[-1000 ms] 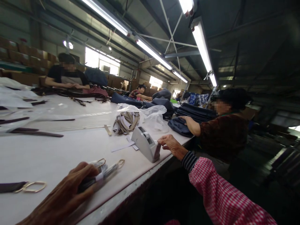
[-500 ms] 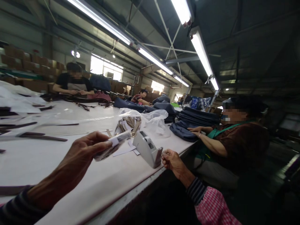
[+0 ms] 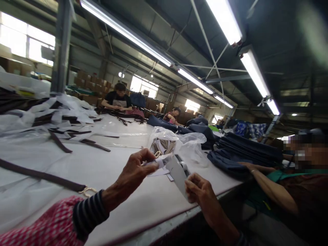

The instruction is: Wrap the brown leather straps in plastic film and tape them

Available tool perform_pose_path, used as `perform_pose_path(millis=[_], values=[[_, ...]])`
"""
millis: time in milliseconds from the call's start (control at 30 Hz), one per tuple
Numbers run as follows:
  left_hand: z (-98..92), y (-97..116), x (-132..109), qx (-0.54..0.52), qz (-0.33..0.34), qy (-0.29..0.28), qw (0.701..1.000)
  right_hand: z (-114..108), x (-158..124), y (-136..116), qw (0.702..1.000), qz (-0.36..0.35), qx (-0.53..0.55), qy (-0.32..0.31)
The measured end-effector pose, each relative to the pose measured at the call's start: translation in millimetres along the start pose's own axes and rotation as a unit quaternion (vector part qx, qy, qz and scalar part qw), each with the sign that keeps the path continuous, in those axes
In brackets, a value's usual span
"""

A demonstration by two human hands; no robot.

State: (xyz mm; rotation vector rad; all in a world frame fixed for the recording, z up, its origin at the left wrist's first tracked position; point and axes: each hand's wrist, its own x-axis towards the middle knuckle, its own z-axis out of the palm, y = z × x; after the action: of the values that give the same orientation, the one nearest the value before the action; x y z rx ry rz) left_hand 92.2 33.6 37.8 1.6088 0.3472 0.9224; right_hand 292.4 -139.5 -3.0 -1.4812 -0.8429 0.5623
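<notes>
My left hand (image 3: 134, 176) pinches a flat, clear-wrapped packet (image 3: 161, 162) with a white label, held just above the table and in front of the dispenser. A grey tape dispenser (image 3: 176, 174) stands near the table's front edge. At its front end my right hand (image 3: 201, 191) has thumb and fingers closed together; what lies between them is too small to make out. Behind the packet, a clear plastic bag (image 3: 189, 140) lies open around a bundle of beige straps (image 3: 164, 146) with metal rings. White paper slips (image 3: 170, 177) lie beside the dispenser.
A dark strap (image 3: 43, 175) with a gold ring crosses the white table (image 3: 123, 218) at left. More straps and plastic film (image 3: 69, 109) lie behind it. Folded navy fabric (image 3: 246, 148) is stacked at right, under a co-worker's hands (image 3: 249, 166). Two more people work at the far side.
My left hand has brought the packet right, close to the dispenser. My right hand stays closed at the dispenser's front end. The view has swung left, showing more straps and a pillar.
</notes>
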Motion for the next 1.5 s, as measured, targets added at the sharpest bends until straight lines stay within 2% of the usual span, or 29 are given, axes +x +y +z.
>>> perform_pose_path(millis=[133,200,267,467,600,833,1000,1100,1167,1200,1233,1267,1300,1367,1433,1500], values=[[5.0,-8.0,-5.3,0.043,0.02,-0.014,0.999,68.4,-2.5,-35.0,0.984,-0.027,0.167,-0.063],[5.8,-9.5,-7.2,0.066,0.045,-0.009,0.997,87.2,-0.9,-41.4,0.973,-0.023,0.217,-0.071],[5.6,-9.6,-8.2,0.096,0.067,0.009,0.993,97.1,0.8,-40.7,0.969,-0.012,0.238,-0.069],[4.9,-10.2,-8.8,0.16,0.088,0.033,0.983,107.1,6.3,-30.8,0.969,0.003,0.239,-0.054],[5.6,-12.9,-8.0,0.159,0.086,0.036,0.983,108.4,10.1,-27.4,0.968,0.002,0.245,-0.049],[5.3,-6.2,-10.1,0.024,0.024,0.029,0.999,114.1,11.0,-22.1,0.968,-0.059,0.244,-0.026],[1.8,10.2,-21.9,-0.114,-0.049,0.028,0.992,126.6,3.9,-14.8,0.957,-0.105,0.266,-0.059],[-6.1,18.6,-31.1,-0.165,-0.086,0.029,0.982,128.0,-2.6,-7.4,0.968,-0.121,0.21,-0.059],[-11.9,25.0,-40.4,-0.153,-0.09,0.042,0.983,123.7,-10.0,-6.4,0.978,-0.159,0.134,-0.014],[-14.3,28.4,-46.4,-0.135,-0.089,0.05,0.986,120.2,-14.8,-8.3,0.976,-0.199,0.08,0.02],[-16.1,31.6,-53.0,-0.113,-0.088,0.061,0.988,116.3,-20.0,-11.9,0.965,-0.257,0.015,0.049],[-17.4,34.3,-60.2,-0.087,-0.09,0.07,0.99,112.3,-25.3,-16.8,0.941,-0.327,-0.06,0.066],[-18.2,36.2,-67.6,-0.06,-0.097,0.075,0.991,109.0,-30.4,-22.5,0.902,-0.402,-0.139,0.071],[-19.6,37.1,-81.8,-0.018,-0.113,0.076,0.99,105.8,-39.3,-32.7,0.804,-0.523,-0.282,0.034],[-22.2,34.7,-94.4,0.005,-0.128,0.071,0.989,109.0,-46.2,-37.3,0.722,-0.587,-0.367,-0.021],[-27.1,31.5,-104.9,0.005,-0.131,0.077,0.988,118.1,-51.5,-35.5,0.677,-0.619,-0.395,-0.046]])
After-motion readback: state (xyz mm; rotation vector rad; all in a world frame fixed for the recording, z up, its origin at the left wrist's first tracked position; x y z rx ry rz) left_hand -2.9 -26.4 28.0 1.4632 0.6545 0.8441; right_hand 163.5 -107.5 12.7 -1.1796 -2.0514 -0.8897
